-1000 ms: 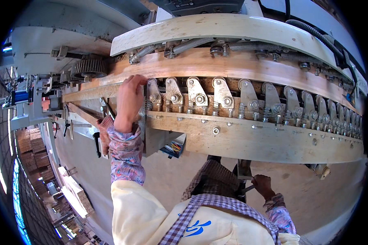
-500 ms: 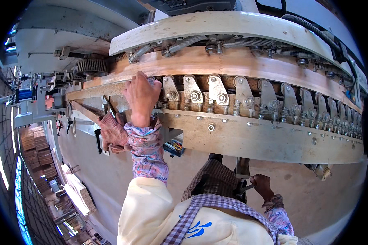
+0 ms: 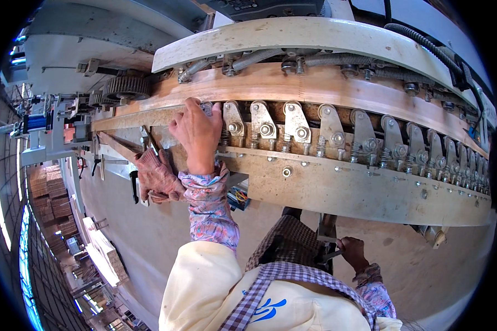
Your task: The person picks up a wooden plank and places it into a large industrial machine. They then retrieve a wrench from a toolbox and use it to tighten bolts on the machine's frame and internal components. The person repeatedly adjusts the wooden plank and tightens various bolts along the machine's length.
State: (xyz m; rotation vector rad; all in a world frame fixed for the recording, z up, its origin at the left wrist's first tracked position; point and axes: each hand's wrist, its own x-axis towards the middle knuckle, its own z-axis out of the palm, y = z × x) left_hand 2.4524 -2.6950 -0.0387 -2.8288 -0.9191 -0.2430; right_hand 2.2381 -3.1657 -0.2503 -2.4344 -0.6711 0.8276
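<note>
My left hand (image 3: 197, 135) is bent over the leftmost metal roller bracket (image 3: 206, 108) of a long row, with its fingers curled around the bracket's top. Just beyond the fingertips runs a long wooden board (image 3: 248, 83) lying along the machine. Lower right, my right hand (image 3: 352, 252) is closed around a dark handle (image 3: 331, 256) beside a metal post under the machine's front beam. A worn, reddish work glove (image 3: 156, 175) rests on the machine just left of my left wrist.
Several spring-loaded roller brackets (image 3: 329, 126) line the beam (image 3: 337, 185) to the right. A toothed black wheel (image 3: 126, 88) sits at the left by the board. Above the board is a pale curved guard (image 3: 303, 32). Stacked timber (image 3: 102, 251) stands on the floor at left.
My left hand has turned slightly on the leftmost bracket, and a digit now stretches up along its right side. The view has shifted a little; my right hand keeps its grip on the handle.
</note>
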